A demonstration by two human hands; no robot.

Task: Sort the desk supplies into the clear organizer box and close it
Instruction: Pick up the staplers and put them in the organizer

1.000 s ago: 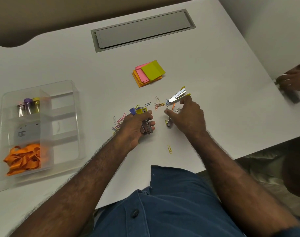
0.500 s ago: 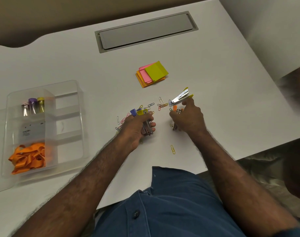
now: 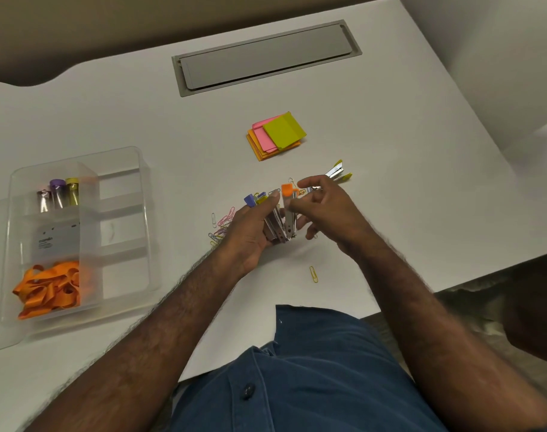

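My left hand [image 3: 250,235] is closed around a bundle of mini staplers [image 3: 273,227] with purple and yellow ends, held just above the desk. My right hand [image 3: 328,210] pinches an orange-ended mini stapler [image 3: 287,201] and holds it upright against that bundle. Another yellow mini stapler [image 3: 337,171] lies on the desk just beyond my right fingers. Coloured paper clips [image 3: 222,222] are scattered under and left of my hands, and one yellow clip [image 3: 313,273] lies nearer to me. The clear organizer box [image 3: 147,213] stands open at the left.
Inside the box are orange rubber bands [image 3: 47,288], small capped vials [image 3: 60,194] and a grey card [image 3: 57,241]. A stack of sticky notes [image 3: 278,135] lies beyond my hands. A grey cable hatch [image 3: 266,57] sits at the far edge. The desk edge runs close on the right.
My right hand picked the orange-ended mini stapler up off the desk and carried it left to the bundle in my left hand. The yellow stapler stayed on the desk.
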